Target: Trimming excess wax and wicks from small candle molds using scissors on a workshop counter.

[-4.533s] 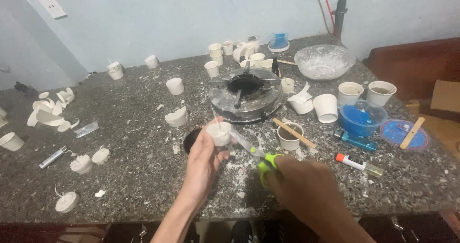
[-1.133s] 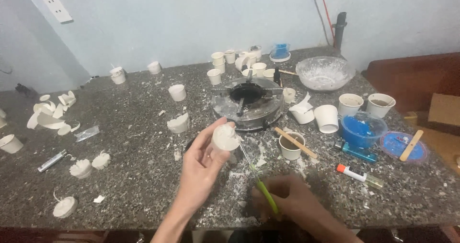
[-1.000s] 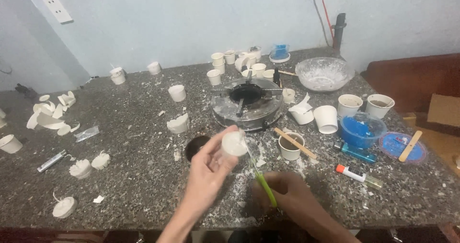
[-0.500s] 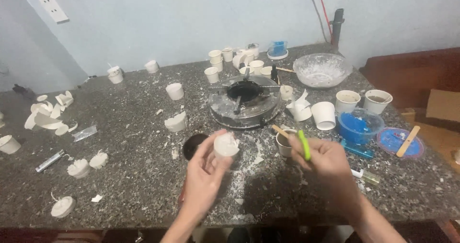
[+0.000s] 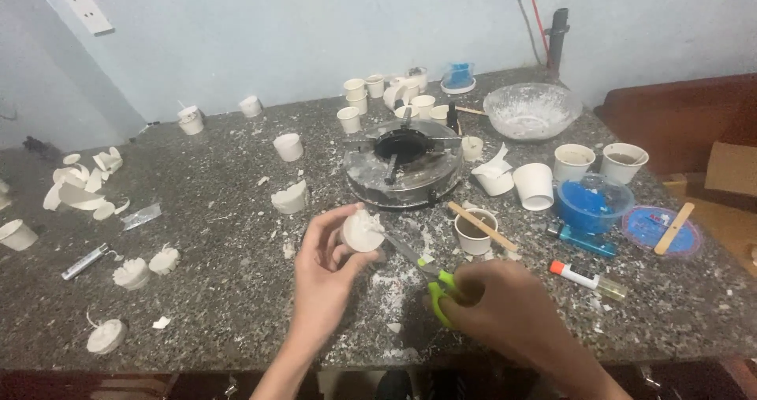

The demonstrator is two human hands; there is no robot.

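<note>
Paper cup (image 5: 475,233) and stove (image 5: 404,162) just beyond scissors (image 5: 426,271)

A speckled granite counter (image 5: 197,234) is set against a pale blue wall (image 5: 276,29) — a white socket (image 5: 83,5) is mounted upper left.

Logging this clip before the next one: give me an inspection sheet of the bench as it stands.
Surface: speckled stone countertop, strewn with white flakes.
Job's things: small white candle in the left hand; green-handled scissors in the right hand, blades at the candle.
Clutter: burner, glass bowl, blue bowl, blue lid with stick, many white cups, cup scraps, finished candles, lighter.
Grippers: left fingers around the candle; right fingers in the scissor handles.
Cables: red and dark wires on the wall.
Surroundings: pale blue wall, socket, brown bench.
</note>
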